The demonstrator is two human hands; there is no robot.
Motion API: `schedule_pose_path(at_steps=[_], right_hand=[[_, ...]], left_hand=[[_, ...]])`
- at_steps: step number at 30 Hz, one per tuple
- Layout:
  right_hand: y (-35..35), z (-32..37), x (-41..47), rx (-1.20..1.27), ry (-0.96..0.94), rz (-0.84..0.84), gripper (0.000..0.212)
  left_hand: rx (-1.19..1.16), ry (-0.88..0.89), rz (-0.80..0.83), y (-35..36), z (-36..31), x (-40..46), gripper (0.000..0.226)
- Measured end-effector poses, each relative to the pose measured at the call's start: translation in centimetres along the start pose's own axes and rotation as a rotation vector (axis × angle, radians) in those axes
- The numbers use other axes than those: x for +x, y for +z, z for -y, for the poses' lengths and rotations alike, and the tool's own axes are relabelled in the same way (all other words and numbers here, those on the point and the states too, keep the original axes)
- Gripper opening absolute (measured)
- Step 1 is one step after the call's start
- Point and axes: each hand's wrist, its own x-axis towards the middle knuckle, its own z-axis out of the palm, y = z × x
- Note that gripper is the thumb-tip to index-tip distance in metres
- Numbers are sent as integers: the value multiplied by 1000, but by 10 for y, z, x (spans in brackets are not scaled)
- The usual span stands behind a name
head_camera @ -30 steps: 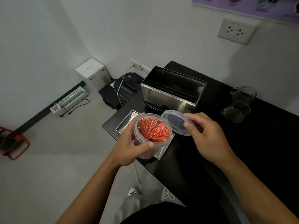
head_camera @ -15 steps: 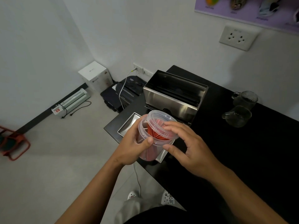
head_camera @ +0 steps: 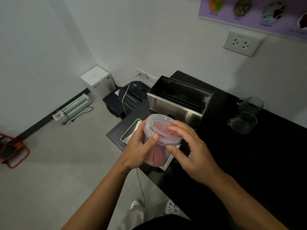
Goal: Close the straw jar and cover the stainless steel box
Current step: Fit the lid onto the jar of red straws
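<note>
My left hand (head_camera: pixel 139 146) grips the side of a clear plastic jar (head_camera: pixel 156 155) full of red straws, held tilted above the table's near-left corner. The clear round lid (head_camera: pixel 157 127) sits on the jar's mouth. My right hand (head_camera: pixel 191 150) rests on the lid, fingers over its top and thumb at its rim. Behind stands the open stainless steel box (head_camera: pixel 179 100). Its flat steel cover (head_camera: pixel 131 131) lies on the table under the jar, mostly hidden by my hands.
Two glass pitchers (head_camera: pixel 244 120) stand at the back right of the black table (head_camera: pixel 249 163). On the floor to the left are a black machine (head_camera: pixel 126 98), a white box (head_camera: pixel 98 82), a laminator (head_camera: pixel 73 107) and a red stool (head_camera: pixel 13 150).
My right hand brought the lid from beside the jar onto its mouth and now presses on it. The jar has tilted more toward me.
</note>
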Motion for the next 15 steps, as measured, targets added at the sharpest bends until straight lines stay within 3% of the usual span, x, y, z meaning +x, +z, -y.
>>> schedule_pose_path(at_steps=[6,15], right_hand=[[22,-4,-4,362,276,-62,88],[31,-13,-3,381,350,-25,81]], left_hand=[[29,57,-43,4,-3,4,76],[30,37,-63,7,1,0,79]])
